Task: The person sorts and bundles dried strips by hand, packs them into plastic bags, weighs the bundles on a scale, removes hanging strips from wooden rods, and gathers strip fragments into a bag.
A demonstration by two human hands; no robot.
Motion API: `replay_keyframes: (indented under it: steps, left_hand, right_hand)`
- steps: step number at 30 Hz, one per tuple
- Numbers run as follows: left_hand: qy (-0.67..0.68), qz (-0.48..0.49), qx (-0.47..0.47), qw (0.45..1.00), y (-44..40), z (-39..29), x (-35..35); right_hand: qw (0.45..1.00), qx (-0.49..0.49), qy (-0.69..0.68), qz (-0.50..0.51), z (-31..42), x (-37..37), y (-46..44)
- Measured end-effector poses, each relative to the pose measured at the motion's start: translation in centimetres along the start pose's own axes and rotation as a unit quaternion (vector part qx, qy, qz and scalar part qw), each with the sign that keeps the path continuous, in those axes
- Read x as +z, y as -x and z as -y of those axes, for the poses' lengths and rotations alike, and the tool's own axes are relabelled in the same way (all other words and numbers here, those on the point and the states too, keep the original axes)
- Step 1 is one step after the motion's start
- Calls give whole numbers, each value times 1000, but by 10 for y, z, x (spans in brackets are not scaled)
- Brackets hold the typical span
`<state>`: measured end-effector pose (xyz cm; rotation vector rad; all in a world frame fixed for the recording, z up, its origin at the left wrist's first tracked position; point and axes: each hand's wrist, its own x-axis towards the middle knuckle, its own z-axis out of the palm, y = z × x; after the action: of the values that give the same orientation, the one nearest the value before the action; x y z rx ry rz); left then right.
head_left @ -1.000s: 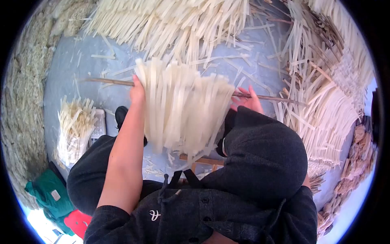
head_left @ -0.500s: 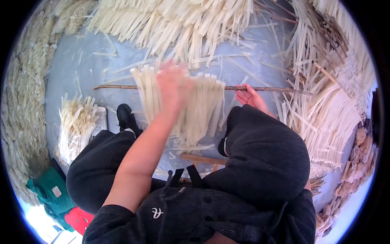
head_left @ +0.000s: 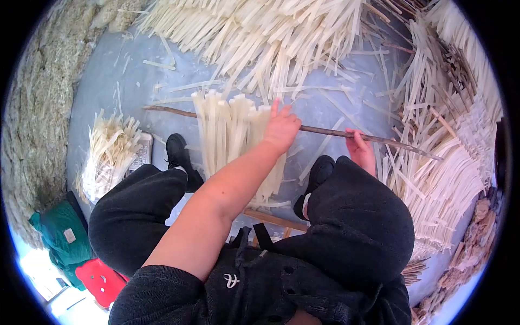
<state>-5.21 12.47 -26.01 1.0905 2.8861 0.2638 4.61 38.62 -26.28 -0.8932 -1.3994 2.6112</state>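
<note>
Centre: my left hand (head_left: 283,131), shifted rightward, grip unclear, apparently brings work to the right edge of the pale strips (head_left: 221,132); at right, my right hand (head_left: 362,152) holds the stick (head_left: 326,131).

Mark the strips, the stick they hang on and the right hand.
Strips (head_left: 225,135): head view, left part of the bunch.
Stick (head_left: 325,131): head view, bare stretch beyond the strips.
Right hand (head_left: 361,151): head view, middle of the hand.
</note>
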Motion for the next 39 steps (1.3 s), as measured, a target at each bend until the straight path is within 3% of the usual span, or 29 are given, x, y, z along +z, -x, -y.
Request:
replay_keyframes:
  steps: [7,11,14,15,19,21,22,27,39]
  left_hand:
    - [-4,24,-50,998,9,33,4]
    - [-5,28,-40,999,10,35,-8]
    - [-2,19,-34,999,7,32,-10]
    - [-12,18,-34,999,6,30,-10]
    - [47,-13,-42,998,10,36,-14]
    - [44,-62,-41,996,13,42,-8]
    - [43,-61,-44,996,14,45,-8]
    - [24,-84,-32,996,16,56,-2]
    - [-1,-8,-44,999,6,65,0]
  right_hand:
    - [984,-120,-27,-130,64,-93,-16]
    - [951,-263,-35,-162,125,-137,-16]
    - [932,-247,-147,-220,149,-139,-19]
    - [942,-233,-125,-208,151,-112,-14]
    - [990,-126,55,32,71,-22,-19]
    - [999,11,-6,42,55,53,17]
    - [999,14,-6,45,54,52,14]
    - [989,-130,72,-21,69,11,-2]
    - [955,-256,75,-132,165,-62,-7]
